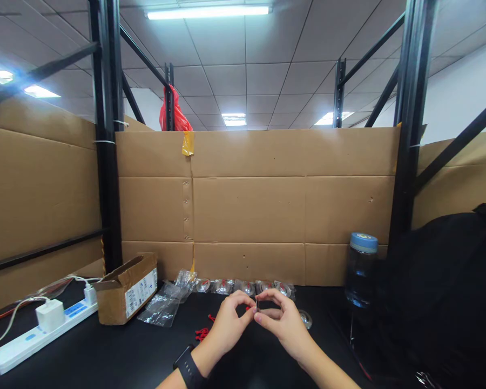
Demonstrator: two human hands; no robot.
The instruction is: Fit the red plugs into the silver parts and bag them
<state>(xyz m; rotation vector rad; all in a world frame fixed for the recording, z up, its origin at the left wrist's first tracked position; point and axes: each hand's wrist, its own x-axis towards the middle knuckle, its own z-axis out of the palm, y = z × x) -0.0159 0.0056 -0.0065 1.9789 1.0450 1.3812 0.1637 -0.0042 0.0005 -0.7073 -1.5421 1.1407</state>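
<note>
My left hand (231,317), with a dark watch (189,367) on its wrist, meets my right hand (282,322) above the black table. Both are closed in a pinch, fingertips almost touching. A small thin piece (256,306) shows between them, too small to name, and a bit of red shows just beside the fingertips. Several small red pieces (202,334) lie on the table to the left of my left hand. Partly behind my right hand is a round clear item (305,319). Several round, clear items with red parts (223,286), in plastic bags, line the back.
An open cardboard box (127,289) stands at left beside crumpled clear plastic bags (164,303). A white power strip (44,337) with plugged-in adapters runs along the left. At right are a blue-lidded bottle (361,270) and a large black bag (449,292). Cardboard panels (247,208) close off the back.
</note>
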